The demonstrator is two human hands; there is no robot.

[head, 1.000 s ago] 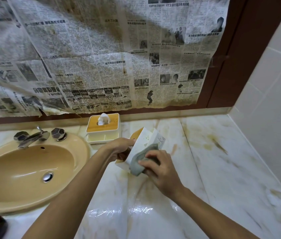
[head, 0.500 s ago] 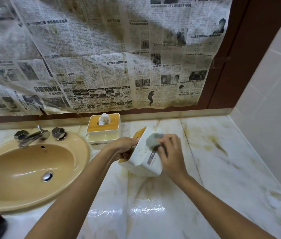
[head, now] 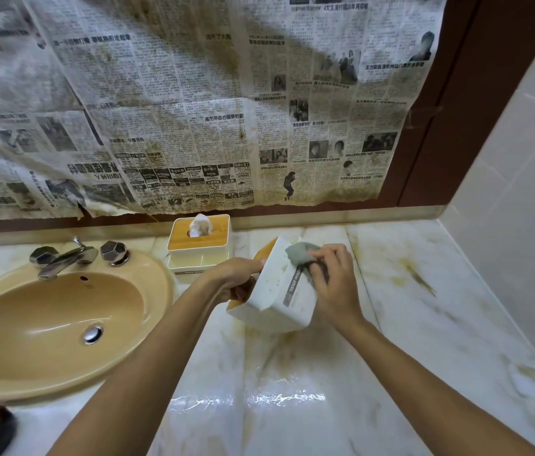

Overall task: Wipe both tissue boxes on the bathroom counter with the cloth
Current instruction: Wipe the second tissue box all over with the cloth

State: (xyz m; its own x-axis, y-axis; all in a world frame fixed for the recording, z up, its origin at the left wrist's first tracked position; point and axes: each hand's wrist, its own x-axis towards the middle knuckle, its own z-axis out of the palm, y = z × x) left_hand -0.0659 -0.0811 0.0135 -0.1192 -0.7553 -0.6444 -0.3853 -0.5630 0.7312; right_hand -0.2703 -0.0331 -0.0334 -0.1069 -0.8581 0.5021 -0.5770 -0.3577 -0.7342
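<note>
– Right of the tan oval ceramic sink (head: pixel 62 311), what is the person doing?

– They are wiping the white plastic tissue box with the wooden lid (head: pixel 272 291), which they are holding tipped on its side just right of the sink. I am not managing to tell whether its lower corner is resting on the glossy white marble counter (head: pixel 292 406). The left hand (head: pixel 236 278) is gripping the lid end, fingers curling round the edge. The right hand (head: pixel 335 284) is curling its fingers over the crumpled grey cloth (head: pixel 300 253) and pressing it against the box's upper corner.

– And the other one?

– The second white tissue box with a wooden lid (head: pixel 198 245), with a tissue poking out, is standing upright just behind the sink's right rim. Neither hand is touching it.

– How is the tipped box likely handling?

– I am judging it light and stiff, with smooth walls that are probably getting slippery under a damp cloth. The lid looks like a separate piece, so tilting is risking it sliding off. Gripping across the seam, lid and body together, is looking like the safest hold. The cloth is soft and bunching, so it is needing firm finger pressure to reach the corners.
</note>
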